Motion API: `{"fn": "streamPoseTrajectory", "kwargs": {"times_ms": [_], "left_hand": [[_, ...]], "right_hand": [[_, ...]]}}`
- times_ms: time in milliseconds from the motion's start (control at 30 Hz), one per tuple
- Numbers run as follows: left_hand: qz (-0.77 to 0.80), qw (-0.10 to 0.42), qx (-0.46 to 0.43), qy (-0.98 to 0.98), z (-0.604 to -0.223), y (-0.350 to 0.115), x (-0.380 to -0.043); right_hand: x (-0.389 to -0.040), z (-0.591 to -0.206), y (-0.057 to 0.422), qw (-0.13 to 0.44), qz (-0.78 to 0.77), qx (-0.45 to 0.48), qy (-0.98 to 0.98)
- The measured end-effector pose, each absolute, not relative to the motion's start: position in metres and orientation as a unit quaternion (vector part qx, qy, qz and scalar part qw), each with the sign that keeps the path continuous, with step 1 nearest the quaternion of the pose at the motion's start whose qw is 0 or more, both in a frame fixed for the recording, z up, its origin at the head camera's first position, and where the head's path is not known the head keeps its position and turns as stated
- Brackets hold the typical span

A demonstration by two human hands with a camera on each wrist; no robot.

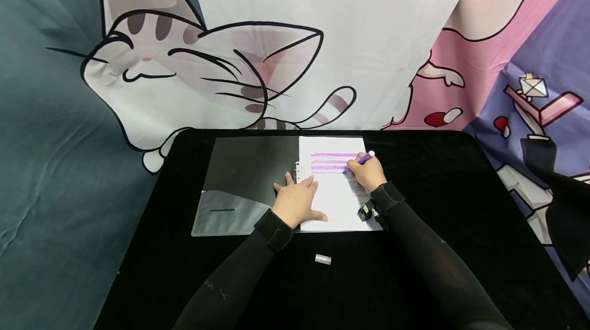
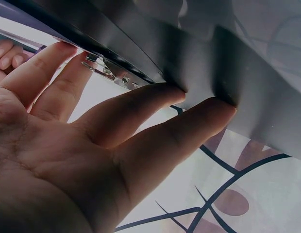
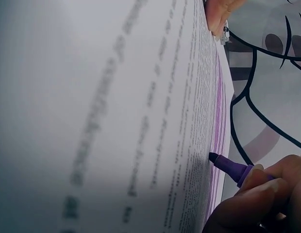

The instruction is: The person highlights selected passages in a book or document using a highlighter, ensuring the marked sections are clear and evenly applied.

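Observation:
A purple highlighter (image 3: 230,167) is pinched in my right hand (image 1: 369,172), its dark tip at the printed text of a white sheet (image 1: 332,202). Several purple stripes (image 1: 329,162) cross the upper part of that sheet. The paper lies in an opened dark folder (image 1: 251,166) with a metal clip (image 1: 297,171) at its spine. My left hand (image 1: 296,202) rests with spread fingers across the spine, partly on the paper and partly on the folder's dark cover. In the left wrist view, the fingertips (image 2: 223,108) touch the folder's cover beside the clip.
A small whitish cylinder (image 1: 323,259), perhaps a cap, lies on the black table (image 1: 438,258) in front of the folder. The folder's left side has a translucent pocket (image 1: 230,220). Behind the table hangs a printed cloth (image 1: 387,27) with cartoon figures.

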State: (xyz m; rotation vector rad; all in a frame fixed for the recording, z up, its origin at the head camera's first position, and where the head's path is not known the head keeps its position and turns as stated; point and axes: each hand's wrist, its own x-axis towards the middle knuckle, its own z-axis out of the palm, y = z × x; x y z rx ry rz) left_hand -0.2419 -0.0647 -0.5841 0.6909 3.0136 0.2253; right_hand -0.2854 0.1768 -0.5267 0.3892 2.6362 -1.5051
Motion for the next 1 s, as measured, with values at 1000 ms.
{"fn": "streamPoseTrajectory", "kwargs": {"times_ms": [1000], "left_hand": [[0.075, 0.012, 0.224, 0.972, -0.587, -0.066, -0.243]], "right_hand": [[-0.322, -0.589, 0.212, 0.02, -0.477, 0.099, 0.873]]}}
